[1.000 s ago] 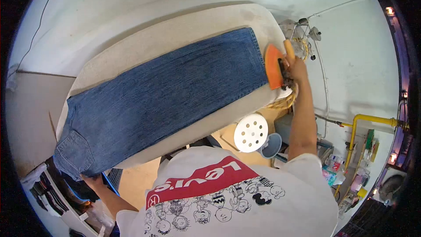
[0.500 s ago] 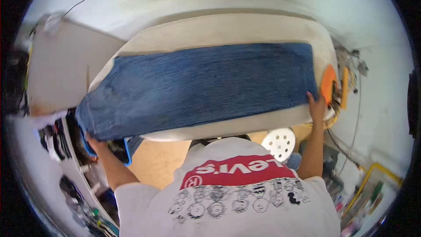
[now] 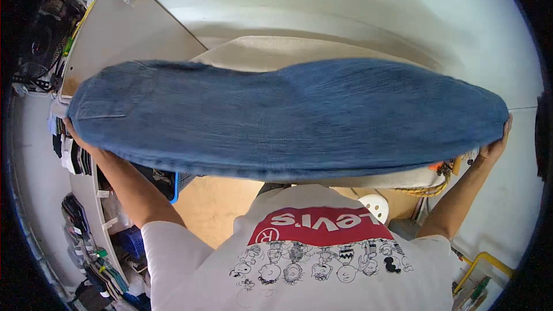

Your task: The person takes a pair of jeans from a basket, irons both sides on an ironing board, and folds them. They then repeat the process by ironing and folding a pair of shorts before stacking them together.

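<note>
A pair of blue jeans (image 3: 288,118), folded lengthwise, stretches between both hands above the ironing board (image 3: 276,49). My left hand (image 3: 80,138) grips its left end, near a stitched seam; the fingertips are hidden behind the denim. At the other end my right hand (image 3: 496,144) is closed on the right edge, with its fingers partly behind the cloth. The denim bows a little in the middle and covers most of the board.
A pale panel (image 3: 138,34) stands at the back left. Stacked folded clothes (image 3: 80,155) fill shelves at the left. A blue-rimmed basket (image 3: 174,187) sits below the board. A white round stool (image 3: 375,207) is under its right side, near a yellow rail (image 3: 489,259).
Both hands have lifted the jeans off the board toward the camera. My hands have moved farther apart, and the right one has gone outward to the right.
</note>
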A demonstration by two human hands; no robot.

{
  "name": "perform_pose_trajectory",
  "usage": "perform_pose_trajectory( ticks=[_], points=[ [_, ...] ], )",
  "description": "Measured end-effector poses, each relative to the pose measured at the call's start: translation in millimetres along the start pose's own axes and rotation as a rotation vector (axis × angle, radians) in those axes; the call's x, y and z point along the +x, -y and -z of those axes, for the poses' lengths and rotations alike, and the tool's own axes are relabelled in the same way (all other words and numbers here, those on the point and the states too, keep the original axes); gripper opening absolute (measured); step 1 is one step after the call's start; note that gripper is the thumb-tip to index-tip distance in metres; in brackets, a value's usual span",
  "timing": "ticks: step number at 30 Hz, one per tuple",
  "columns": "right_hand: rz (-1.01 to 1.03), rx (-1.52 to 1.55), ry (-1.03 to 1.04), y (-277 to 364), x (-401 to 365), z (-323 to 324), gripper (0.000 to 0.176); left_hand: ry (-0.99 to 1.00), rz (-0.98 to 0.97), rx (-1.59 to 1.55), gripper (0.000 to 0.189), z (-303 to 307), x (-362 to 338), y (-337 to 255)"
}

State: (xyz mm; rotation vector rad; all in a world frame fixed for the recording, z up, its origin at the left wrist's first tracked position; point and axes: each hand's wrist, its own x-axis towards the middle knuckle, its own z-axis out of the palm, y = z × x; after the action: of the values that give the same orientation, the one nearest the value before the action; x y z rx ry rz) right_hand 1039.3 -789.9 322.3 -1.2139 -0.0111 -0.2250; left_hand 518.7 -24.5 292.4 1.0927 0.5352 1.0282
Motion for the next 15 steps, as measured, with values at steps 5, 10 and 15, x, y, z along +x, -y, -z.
perform_pose_trajectory(
  ticks=[5, 10, 15],
  points=[
    [-0.204, -0.472, 0.148, -64, 33, 113, 0.049, -0.522, -0.240, 0.222, 0.047, 71, 32, 73],
    [-0.260, -0.350, -0.101, 2, 4, 95, 0.048, -0.274, -0.163, 0.292, 0.034, 127, 48, 41],
    [-0.271, -0.198, -0.122, 34, -4, 131, 0.032, -0.346, -0.037, 0.341, 0.043, 32, -4, -42]
  ],
)
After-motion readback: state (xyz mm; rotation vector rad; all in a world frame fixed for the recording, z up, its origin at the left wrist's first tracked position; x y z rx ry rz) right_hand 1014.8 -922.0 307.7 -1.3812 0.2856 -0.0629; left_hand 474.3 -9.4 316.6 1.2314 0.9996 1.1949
